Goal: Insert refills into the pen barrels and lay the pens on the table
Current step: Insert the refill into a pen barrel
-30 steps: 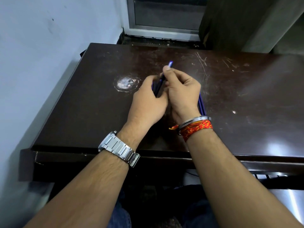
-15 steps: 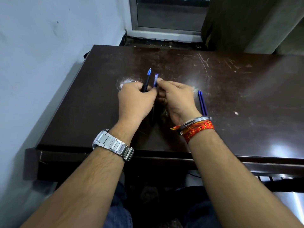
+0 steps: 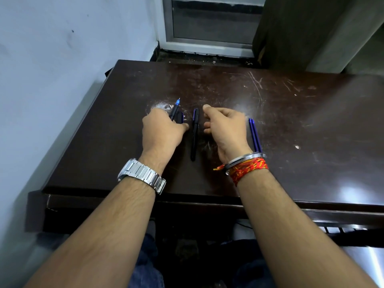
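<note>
My left hand (image 3: 164,132) grips a dark pen (image 3: 175,109) whose blue tip points away from me. A second dark piece with a blue end (image 3: 181,117) shows just right of that pen, partly hidden by the hand, so I cannot tell whether it is held. A dark pen barrel (image 3: 194,136) lies lengthwise on the brown table (image 3: 291,121) between my hands. My right hand (image 3: 225,129) hovers right of it, thumb and fingers apart, holding nothing. Two blue refills (image 3: 254,136) lie side by side just right of my right hand.
A white wall (image 3: 62,59) runs close along the table's left edge. A window frame (image 3: 207,44) and a dark curtain (image 3: 301,32) stand behind the far edge. The table's front edge (image 3: 207,200) is near my forearms. A white scuff (image 3: 161,105) marks the tabletop.
My hands have drawn apart. The right hand has let go of the dark barrel, which now lies on the table. The left hand still holds the blue-tipped pen.
</note>
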